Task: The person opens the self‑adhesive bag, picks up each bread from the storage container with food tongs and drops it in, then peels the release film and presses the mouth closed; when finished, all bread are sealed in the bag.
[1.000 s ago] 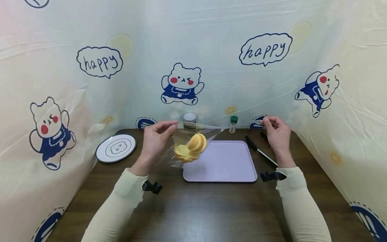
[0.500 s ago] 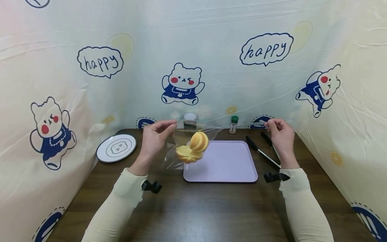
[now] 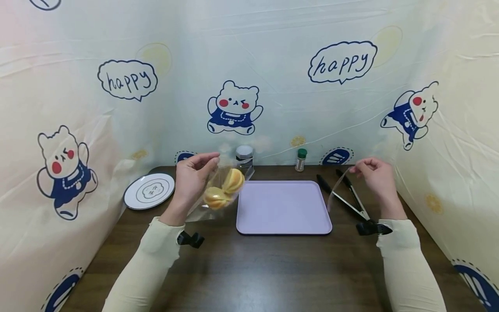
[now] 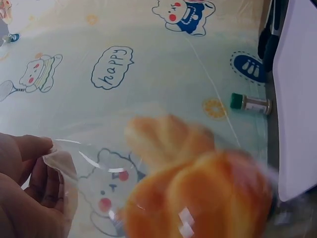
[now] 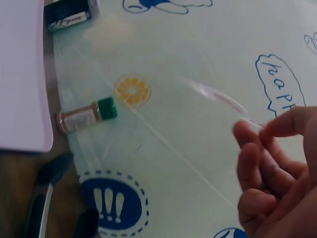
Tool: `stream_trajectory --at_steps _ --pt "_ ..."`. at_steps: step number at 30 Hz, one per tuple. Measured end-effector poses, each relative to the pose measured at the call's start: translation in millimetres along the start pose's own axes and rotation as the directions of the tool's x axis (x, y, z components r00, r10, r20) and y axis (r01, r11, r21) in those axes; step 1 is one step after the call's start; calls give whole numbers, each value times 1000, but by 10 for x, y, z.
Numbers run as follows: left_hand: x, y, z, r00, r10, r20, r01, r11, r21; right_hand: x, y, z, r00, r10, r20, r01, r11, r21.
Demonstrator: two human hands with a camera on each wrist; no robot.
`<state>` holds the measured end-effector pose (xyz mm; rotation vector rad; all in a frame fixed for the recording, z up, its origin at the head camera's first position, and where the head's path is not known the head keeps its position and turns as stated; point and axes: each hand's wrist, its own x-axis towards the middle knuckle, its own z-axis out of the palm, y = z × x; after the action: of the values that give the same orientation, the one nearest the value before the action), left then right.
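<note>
My left hand (image 3: 193, 175) pinches the corner of a clear plastic bag (image 3: 204, 213) between thumb and fingertips. Inside the bag are two golden bread rolls (image 3: 234, 180), which hang above the table left of the lilac tray. Close up in the left wrist view, a bread roll (image 4: 198, 198) shows ridged and browned through the film. Off to the right, my right hand (image 3: 376, 175) pinches a thin clear plastic strip (image 3: 336, 187) that dangles toward the tray's right edge. In the right wrist view the strip (image 5: 218, 95) trails from thumb and forefinger, apart from the bag.
A lilac tray (image 3: 283, 208) lies mid-table. Black-handled tongs (image 3: 351, 203) rest to its right, under my right hand. Behind it stand a green-capped shaker (image 3: 300, 160) and a white-lidded jar (image 3: 244, 155). A white plate (image 3: 149, 191) sits at the left edge, near the fabric backdrop.
The plastic strip has come apart from the bag. My left hand has moved slightly left with the bag and rolls; my right hand has moved right, holding the strip.
</note>
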<state>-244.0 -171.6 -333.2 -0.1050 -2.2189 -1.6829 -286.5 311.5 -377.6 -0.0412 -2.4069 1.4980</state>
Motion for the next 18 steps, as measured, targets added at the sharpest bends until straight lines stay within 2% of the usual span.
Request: stream_trajectory --at_steps 5,13,18 --pt "-8 -1 9 1000 28 -2 -28 1000 -14 1 120 -83 989 49 141 -21 981 -193" --pt "-9 -12 -12 1000 12 26 -13 1000 14 42 349 -72 954 109 279 -14 946 -323" --pt "-8 -10 -13 999 -34 24 34 999 8 84 577 -17 931 161 328 -16 916 -401"
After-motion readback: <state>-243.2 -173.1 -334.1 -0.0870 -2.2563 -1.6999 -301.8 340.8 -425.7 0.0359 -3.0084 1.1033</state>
